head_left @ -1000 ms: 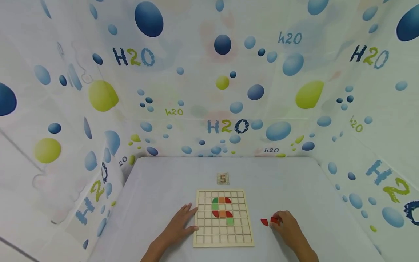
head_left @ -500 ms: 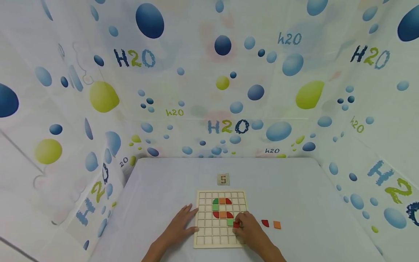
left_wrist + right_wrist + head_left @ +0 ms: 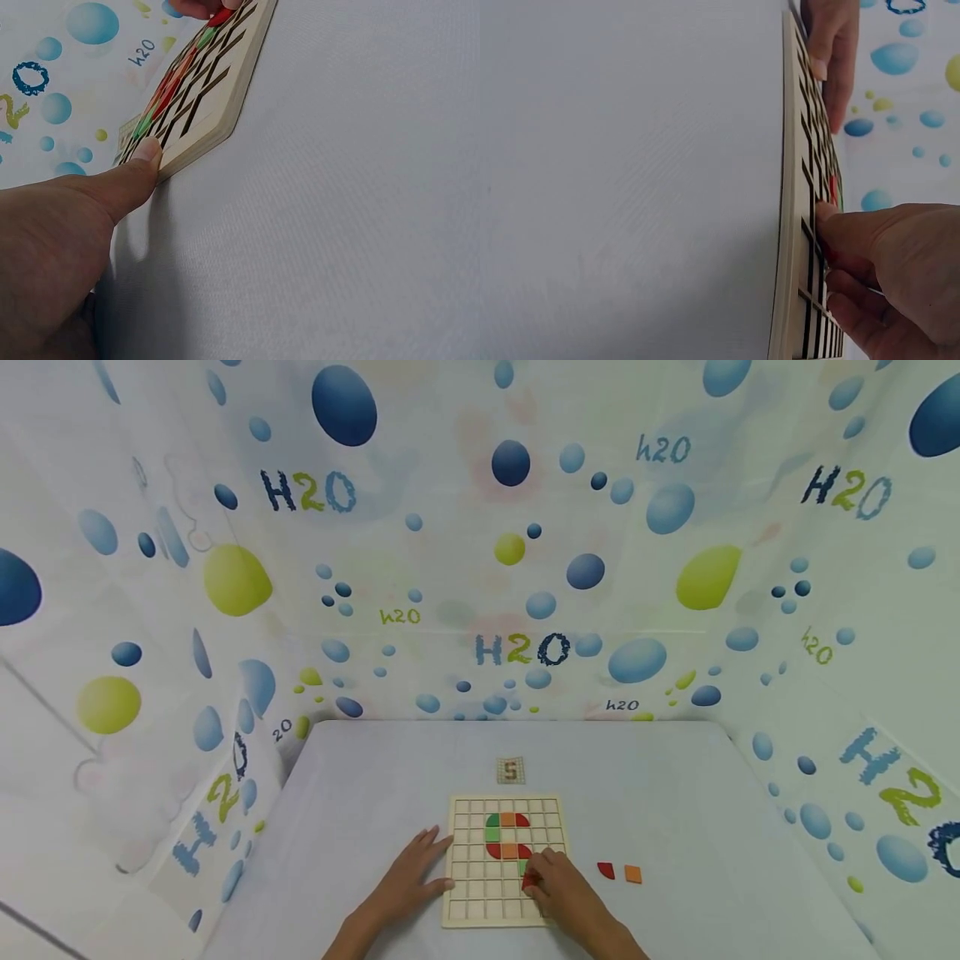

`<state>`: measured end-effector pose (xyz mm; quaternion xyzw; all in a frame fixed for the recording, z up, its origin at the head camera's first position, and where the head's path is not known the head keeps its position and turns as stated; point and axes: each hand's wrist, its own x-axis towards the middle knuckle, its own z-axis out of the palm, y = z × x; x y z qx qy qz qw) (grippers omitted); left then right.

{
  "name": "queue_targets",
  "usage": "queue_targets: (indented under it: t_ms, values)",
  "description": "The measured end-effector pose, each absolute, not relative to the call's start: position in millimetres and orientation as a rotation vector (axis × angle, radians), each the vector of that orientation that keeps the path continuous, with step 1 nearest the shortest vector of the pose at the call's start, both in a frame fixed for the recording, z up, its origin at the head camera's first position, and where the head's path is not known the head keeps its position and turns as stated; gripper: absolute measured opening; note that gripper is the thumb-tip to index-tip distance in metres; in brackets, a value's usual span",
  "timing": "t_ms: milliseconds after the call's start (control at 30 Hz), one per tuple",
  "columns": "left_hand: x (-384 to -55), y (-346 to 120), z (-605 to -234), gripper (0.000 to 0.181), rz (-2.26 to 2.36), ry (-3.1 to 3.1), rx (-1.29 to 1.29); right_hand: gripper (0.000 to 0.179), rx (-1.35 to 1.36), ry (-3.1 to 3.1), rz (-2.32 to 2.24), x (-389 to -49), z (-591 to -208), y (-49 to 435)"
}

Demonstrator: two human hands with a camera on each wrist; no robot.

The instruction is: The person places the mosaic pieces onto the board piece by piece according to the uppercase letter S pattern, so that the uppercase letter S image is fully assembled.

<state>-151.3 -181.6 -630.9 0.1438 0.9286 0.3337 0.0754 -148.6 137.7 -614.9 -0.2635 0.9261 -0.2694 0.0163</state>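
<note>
A pale wooden grid board (image 3: 476, 910) lies on the table, with green, orange and red tiles set in its squares in a curving shape. My left hand (image 3: 411, 877) rests against its left side, fingers spread; the left wrist view has the thumb (image 3: 148, 154) on the board's edge. Over the right part of the grid, my right hand (image 3: 562, 889) pinches a red tile (image 3: 528, 882) between thumb and fingers, just below a green tile (image 3: 522, 867) that the hand partly covers. In the right wrist view, the fingers hide most of the red tile.
Right of the board lie a loose red quarter-round tile (image 3: 606, 871) and an orange square tile (image 3: 633, 874). A small gridded pattern card (image 3: 511, 770) with a 5-like figure lies beyond the board. A patterned curtain (image 3: 450, 568) surrounds the white table (image 3: 360, 793).
My right hand has picked up the red tile from the table at right and carried it left onto the board, then slightly further left. The left hand has stayed at the board's edge.
</note>
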Motion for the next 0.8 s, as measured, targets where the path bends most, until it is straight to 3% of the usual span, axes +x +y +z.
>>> queue_targets:
  t_ms: [500,800]
  values:
    - [-152.0,-181.6,-632.1,0.076,1.01,2.8,0.438,0.015,-1.08,2.94,-0.796,-149.9,-616.0,146.4]
    - [-154.3,-182.1,-636.4,0.078,0.979,2.793,0.435,0.011,-1.089,2.887,-0.733,-154.0,-608.8,149.2]
